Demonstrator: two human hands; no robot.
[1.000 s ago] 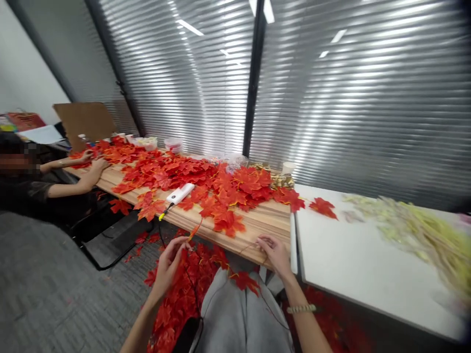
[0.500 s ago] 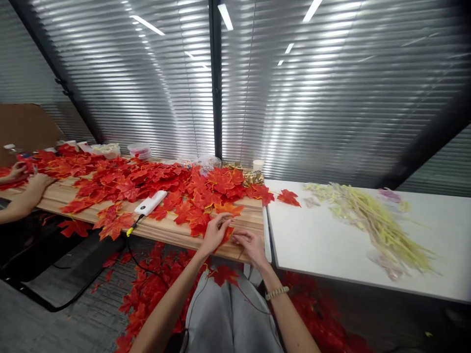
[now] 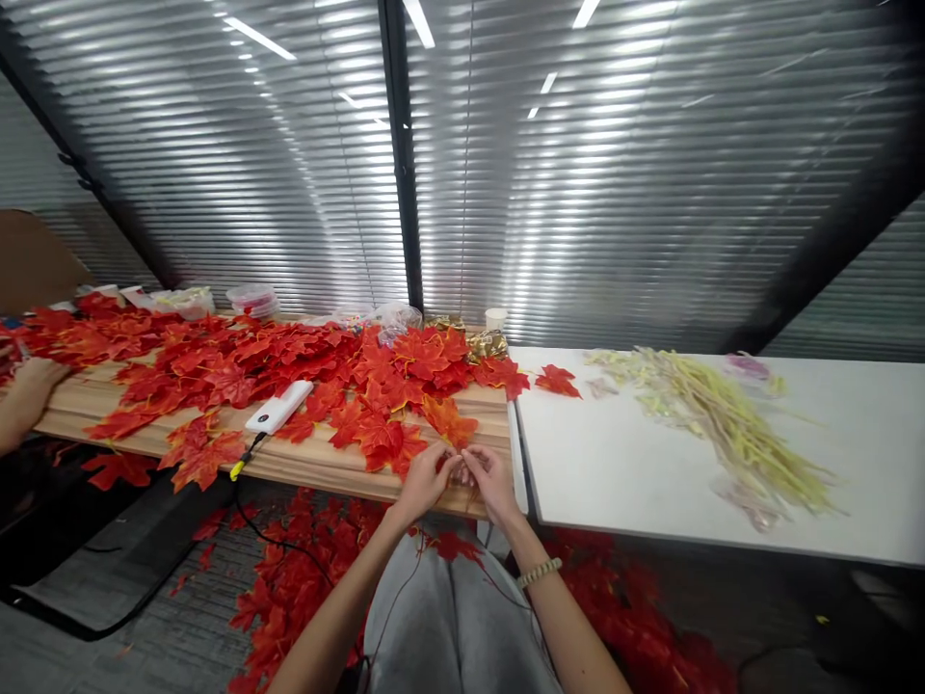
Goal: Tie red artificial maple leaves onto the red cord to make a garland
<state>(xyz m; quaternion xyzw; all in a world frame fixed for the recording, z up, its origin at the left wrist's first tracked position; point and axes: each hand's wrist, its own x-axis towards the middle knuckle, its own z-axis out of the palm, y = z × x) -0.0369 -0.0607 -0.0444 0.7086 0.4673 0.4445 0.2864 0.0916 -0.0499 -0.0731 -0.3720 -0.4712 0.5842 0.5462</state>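
Observation:
My left hand (image 3: 426,479) and my right hand (image 3: 494,482) meet at the front edge of the wooden table, fingertips touching in a pinch. Just beyond the fingertips stands an orange-red artificial maple leaf (image 3: 449,420), its base running into the left fingers. What the right fingers pinch is too small and covered to make out; a thin dark strand hangs below them. Another red maple leaf (image 3: 457,547) lies on my lap, with a thin dark red cord (image 3: 506,590) by it. A heap of red maple leaves (image 3: 386,424) spreads just beyond my left hand.
A white power bank (image 3: 280,407) with a cable lies on the wooden table (image 3: 339,470). Yellow strips (image 3: 729,414) lie on the white table (image 3: 607,463) to the right. Many leaves (image 3: 303,559) cover the floor. A co-worker's hand (image 3: 33,390) rests at far left.
My hands have come together, the right moving up to the left's fingertips. The orange leaf now stands more upright beyond them. The view has swung slightly right.

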